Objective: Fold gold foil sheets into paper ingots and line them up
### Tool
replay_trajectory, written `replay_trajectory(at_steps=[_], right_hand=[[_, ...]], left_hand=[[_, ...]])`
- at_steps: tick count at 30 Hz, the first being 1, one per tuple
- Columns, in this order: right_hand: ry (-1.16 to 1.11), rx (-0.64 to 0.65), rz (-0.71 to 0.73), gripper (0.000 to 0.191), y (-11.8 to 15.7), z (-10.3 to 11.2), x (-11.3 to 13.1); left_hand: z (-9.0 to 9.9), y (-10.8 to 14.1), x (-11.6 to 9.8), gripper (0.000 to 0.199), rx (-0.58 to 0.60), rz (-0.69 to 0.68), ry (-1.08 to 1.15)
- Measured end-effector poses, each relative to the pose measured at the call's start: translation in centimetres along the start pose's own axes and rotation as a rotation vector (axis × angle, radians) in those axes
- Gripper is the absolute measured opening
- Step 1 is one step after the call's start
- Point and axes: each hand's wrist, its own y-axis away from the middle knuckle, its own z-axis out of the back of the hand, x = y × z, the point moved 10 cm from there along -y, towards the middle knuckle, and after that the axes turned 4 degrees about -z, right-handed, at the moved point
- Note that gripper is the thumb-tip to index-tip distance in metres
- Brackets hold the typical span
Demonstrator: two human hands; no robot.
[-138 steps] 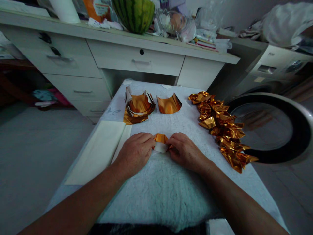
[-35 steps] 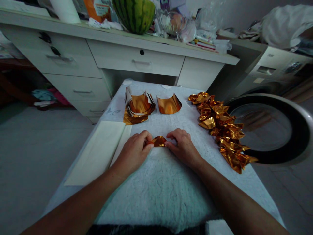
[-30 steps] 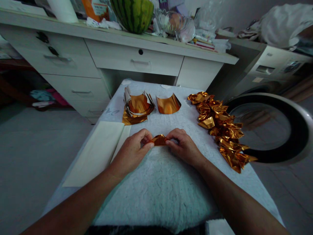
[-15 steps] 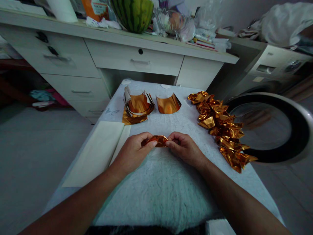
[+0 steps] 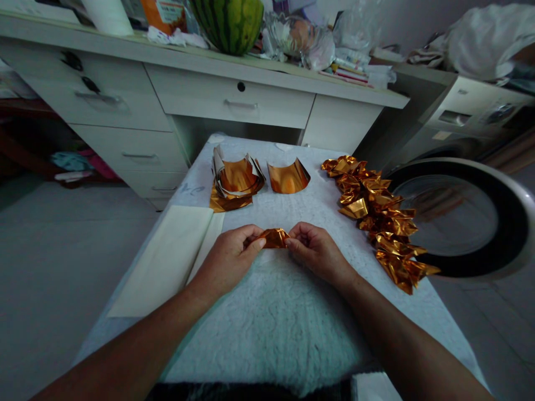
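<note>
Between my two hands a small folded piece of gold foil paper is stretched over the middle of the cloth-covered table. My left hand pinches its left end, the thumb on the near side. At the other end, my right hand pinches it with thumb and fingertips; its curled fingers hide that tip. Just beyond my hands lie a stack of curled gold foil sheets and a single curled foil sheet. To the right runs a heap of folded gold foil pieces.
A folded cream sheet lies on the table's left side. Behind stands a white drawer cabinet topped by a watermelon and plastic bags. An open washing machine door juts close to the table's right edge.
The foil piece between my hands has tilted slightly, showing a flatter, broader face. Both hands stay nearly in place, their grip kept. The stack and the heap have not moved.
</note>
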Motion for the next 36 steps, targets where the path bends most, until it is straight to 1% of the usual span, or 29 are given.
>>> replay_trajectory(at_steps=[2, 4, 6, 8, 10, 14, 18, 23, 27, 30, 32, 36], right_hand=[[0.054, -0.032, 0.001, 0.010, 0.0, 0.3, -0.2], [0.104, -0.052, 0.015, 0.015, 0.1, 0.4, -0.1], [0.150, -0.061, 0.025, 0.020, 0.1, 0.4, 0.1], [0.184, -0.059, 0.025, 0.018, 0.2, 0.3, 0.3], [0.216, -0.060, 0.021, 0.015, 0.2, 0.3, 0.5], [0.289, -0.079, 0.035, 0.013, 0.2, 0.3, 0.9], [0.332, -0.090, 0.045, 0.012, 0.1, 0.2, 0.9], [0.364, -0.106, 0.018, 0.012, 0.1, 0.1, 0.8], [0.419, -0.130, -0.016, 0.013, 0.1, 0.2, 0.7], [0.502, -0.154, -0.033, 0.013, 0.0, 0.3, 0.5], [0.583, -0.164, -0.030, 0.009, 0.0, 0.2, 0.4], [0.709, -0.156, -0.038, 0.007, 0.0, -0.1, 0.2]], left_hand=[[0.1, 0.0, -0.2, 0.017, -0.022, -0.038, -0.073], [0.2, 0.0, -0.2, 0.014, -0.039, -0.056, -0.140], [0.1, 0.0, 0.0, 0.014, -0.041, -0.042, -0.167], [-0.1, 0.0, 0.2, 0.018, -0.040, -0.021, -0.186], [-0.3, 0.1, 0.1, 0.020, -0.033, -0.029, -0.223], [-0.9, 0.2, -0.3, 0.019, -0.018, -0.103, -0.308], [-1.2, 0.4, -0.3, 0.024, -0.021, -0.138, -0.363], [-1.8, 0.6, -0.5, 0.023, 0.026, -0.186, -0.437], [-1.9, 0.6, -0.7, 0.024, 0.036, -0.193, -0.509], [-2.1, 0.7, -0.9, 0.026, 0.039, -0.201, -0.573], [-2.2, 0.7, -1.0, 0.026, 0.052, -0.202, -0.624], [-2.5, 0.6, -1.2, 0.025, 0.064, -0.201, -0.725]])
